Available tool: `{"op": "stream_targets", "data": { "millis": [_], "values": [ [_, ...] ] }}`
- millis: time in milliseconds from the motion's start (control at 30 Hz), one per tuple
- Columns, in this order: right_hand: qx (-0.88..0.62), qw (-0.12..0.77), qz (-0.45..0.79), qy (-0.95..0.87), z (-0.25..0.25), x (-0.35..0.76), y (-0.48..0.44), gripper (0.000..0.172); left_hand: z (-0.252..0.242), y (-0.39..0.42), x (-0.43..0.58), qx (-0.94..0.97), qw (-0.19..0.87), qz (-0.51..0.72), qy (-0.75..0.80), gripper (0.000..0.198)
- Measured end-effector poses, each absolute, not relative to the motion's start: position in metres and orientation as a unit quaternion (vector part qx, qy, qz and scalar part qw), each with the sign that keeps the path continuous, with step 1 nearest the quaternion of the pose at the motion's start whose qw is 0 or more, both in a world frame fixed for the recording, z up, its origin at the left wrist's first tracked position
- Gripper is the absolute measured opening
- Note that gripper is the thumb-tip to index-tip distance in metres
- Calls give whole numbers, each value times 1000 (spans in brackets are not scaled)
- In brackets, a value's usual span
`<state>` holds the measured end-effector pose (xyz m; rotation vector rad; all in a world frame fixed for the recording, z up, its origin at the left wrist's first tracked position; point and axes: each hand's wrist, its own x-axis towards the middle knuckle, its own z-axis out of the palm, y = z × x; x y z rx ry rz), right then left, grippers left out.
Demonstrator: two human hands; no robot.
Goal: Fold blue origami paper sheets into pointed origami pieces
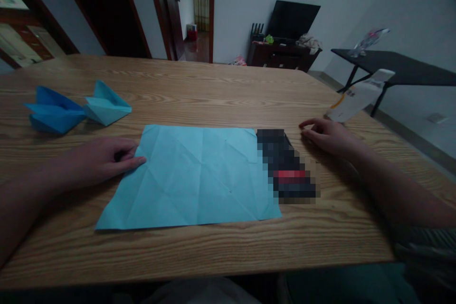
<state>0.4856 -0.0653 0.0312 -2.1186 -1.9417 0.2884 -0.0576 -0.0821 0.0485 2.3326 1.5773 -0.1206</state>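
A light-blue sheet of paper (199,175) lies flat on the wooden table, crossed by many fold creases. At its left edge, my left hand (114,156) pinches the paper, thumb on top and the other fingers partly hidden. My right hand (327,137) rests on the table to the right, fingers loosely bent and apart, with nothing in them. Between the sheet and that hand is a dark, phone-like object (285,156) with a red band, blurred into blocks. Just behind the right hand stands a white bottle (359,97).
Two folded paper shapes, one darker blue (55,111) and one light blue (107,104), sit side by side at the table's left. Beyond the table (213,90) are a television (294,19) on a dark cabinet (281,54) and a black side table (402,66).
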Motion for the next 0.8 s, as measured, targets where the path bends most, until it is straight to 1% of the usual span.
{"op": "stream_targets", "data": {
  "millis": [200, 600, 700, 800],
  "values": [
    [-728, 126, 100, -666, 29, 487, -64, 38, 48, -83, -56, 818, 161, -30, 552, 51],
    [-742, 128, 105, -650, 35, 479, -68, 39, 49, -82, -54, 816, 172, -45, 550, 51],
    [-770, 142, 92, -615, 41, 459, -79, 48, 46, -81, -56, 817, 160, -50, 552, 51],
    [-753, 133, 98, -637, 47, 423, -98, 69, 43, -80, -58, 822, 162, -48, 544, 50]
  ]
}}
